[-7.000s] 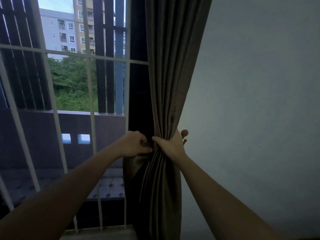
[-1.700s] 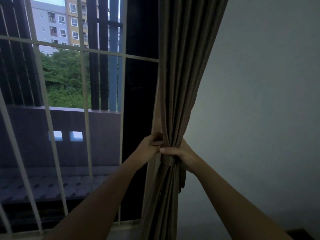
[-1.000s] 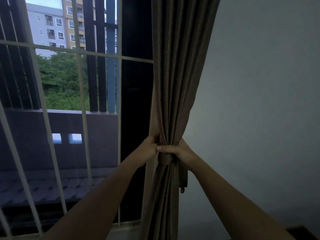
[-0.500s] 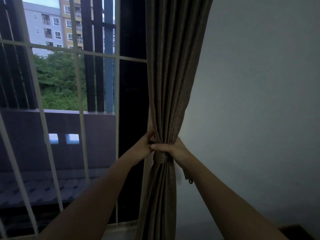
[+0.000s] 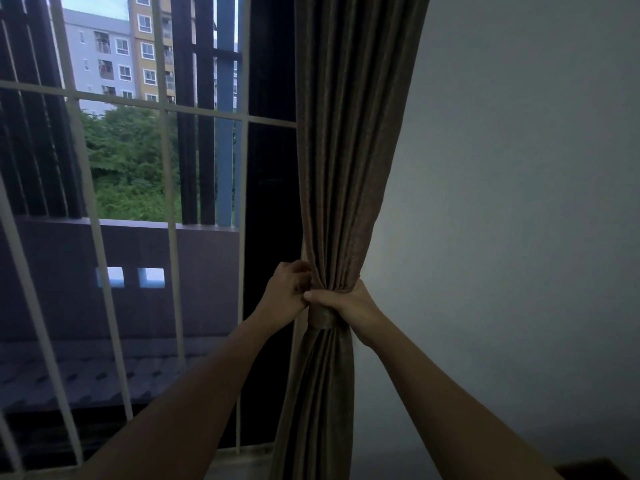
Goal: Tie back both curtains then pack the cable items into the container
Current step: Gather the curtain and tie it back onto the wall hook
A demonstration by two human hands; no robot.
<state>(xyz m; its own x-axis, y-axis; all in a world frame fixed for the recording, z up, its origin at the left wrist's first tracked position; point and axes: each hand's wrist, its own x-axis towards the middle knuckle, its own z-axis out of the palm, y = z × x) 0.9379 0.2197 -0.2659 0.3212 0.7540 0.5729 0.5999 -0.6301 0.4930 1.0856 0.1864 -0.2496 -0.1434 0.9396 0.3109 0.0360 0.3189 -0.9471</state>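
Note:
A brown curtain (image 5: 346, 150) hangs gathered into a bundle beside the window. A tie-back band (image 5: 320, 317) of the same fabric is wrapped around its waist. My right hand (image 5: 341, 301) grips the bundle from the right, thumb laid across the front just above the band. My left hand (image 5: 285, 296) pinches the curtain's left edge at the same height, its fingertips hidden in the folds. No cable items or container are in view.
White window bars (image 5: 166, 188) and a dark frame (image 5: 270, 202) stand left of the curtain. A plain wall (image 5: 519, 202) fills the right side. A dark brown corner of furniture (image 5: 595, 472) shows at the bottom right.
The tie-back's loose end that dangled at the curtain's right side is no longer visible. Both hands stay at the band, with small shifts.

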